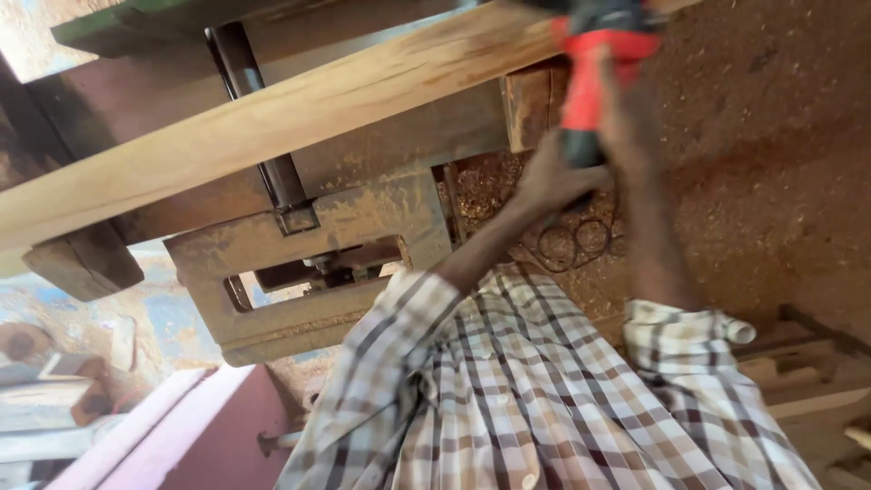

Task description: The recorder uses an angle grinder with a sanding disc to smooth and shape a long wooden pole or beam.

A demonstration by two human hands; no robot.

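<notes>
Both hands gripped a red power tool (594, 63) — left hand (553, 177) clamped low on its handle, right hand (631, 127) higher — against a long wooden beam (272, 118).

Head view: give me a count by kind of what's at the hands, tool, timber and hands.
Red power tool: 1
Long wooden beam: 1
Hands on the tool: 2, left hand and right hand
Rusty metal machine frame: 1
Total: 5
</notes>
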